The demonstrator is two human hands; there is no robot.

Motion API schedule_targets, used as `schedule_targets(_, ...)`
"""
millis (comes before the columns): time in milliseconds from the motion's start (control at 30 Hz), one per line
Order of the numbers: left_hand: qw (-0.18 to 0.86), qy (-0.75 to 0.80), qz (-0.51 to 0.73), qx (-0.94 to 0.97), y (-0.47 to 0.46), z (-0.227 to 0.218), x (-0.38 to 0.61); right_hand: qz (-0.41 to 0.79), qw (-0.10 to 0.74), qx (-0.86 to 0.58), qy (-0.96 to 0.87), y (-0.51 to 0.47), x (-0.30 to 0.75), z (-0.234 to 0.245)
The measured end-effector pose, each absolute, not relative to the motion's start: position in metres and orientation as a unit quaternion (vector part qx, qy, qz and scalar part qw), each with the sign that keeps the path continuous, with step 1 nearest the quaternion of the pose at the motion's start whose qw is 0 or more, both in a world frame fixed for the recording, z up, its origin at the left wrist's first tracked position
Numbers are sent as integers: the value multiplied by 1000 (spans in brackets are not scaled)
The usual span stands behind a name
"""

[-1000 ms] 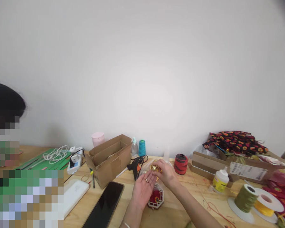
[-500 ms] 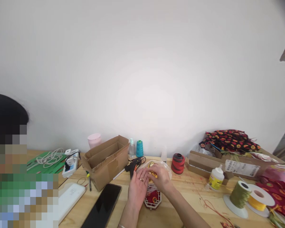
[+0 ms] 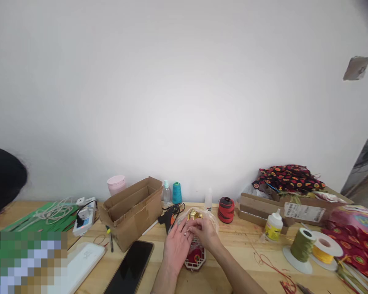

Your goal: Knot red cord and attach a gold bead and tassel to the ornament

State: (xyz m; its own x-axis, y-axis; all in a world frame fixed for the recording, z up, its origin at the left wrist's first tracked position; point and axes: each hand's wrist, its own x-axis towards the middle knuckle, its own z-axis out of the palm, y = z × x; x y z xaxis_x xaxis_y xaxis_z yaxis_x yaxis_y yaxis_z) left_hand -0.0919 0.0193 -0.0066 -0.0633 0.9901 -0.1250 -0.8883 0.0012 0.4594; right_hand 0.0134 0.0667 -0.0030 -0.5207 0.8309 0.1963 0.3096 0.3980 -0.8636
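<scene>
My left hand (image 3: 177, 247) is palm up with its fingers stretched out, a small shiny ring or bead showing near its fingers. Over those fingertips, my right hand (image 3: 205, 236) pinches thumb and fingers together; whatever is between them is too small to make out. Just beyond both hands lies a clear plastic bag (image 3: 214, 219) holding shiny gold balls (image 3: 194, 213). Partly hidden beneath the hands is an octagonal lattice frame (image 3: 196, 267) with red patterned fabric inside, lying on the wooden table.
To the left are a black phone (image 3: 130, 267), an open cardboard box (image 3: 138, 216), a glue gun (image 3: 168, 218) and a power strip (image 3: 85, 218). On the right stand a red cord spool (image 3: 226, 210), a glue bottle (image 3: 274, 226) and a green thread spool (image 3: 303, 245). Another person sits at far left.
The view has shifted slightly right and up. My right hand stays pinched at the left fingertips, and more of the gold balls shows behind the hands. The person at left appears lower.
</scene>
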Motion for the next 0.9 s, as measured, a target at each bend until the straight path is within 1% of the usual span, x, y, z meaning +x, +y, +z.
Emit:
schedule_targets(133, 646, 237, 718, 101, 20, -6, -92, 457, 337, -374, -734, 78, 11, -13)
schedule_targets(367, 603, 281, 742, 84, 25, -5, -97, 506, 364, -419, -660, 91, 16, -19)
schedule_targets(600, 585, 307, 742, 116, 24, 6, -92, 527, 378, -435, -624, 86, 21, -23)
schedule_targets(900, 514, 354, 753, 207, 22, 5, -89, 528, 392, -418, -626, 84, 20, -19)
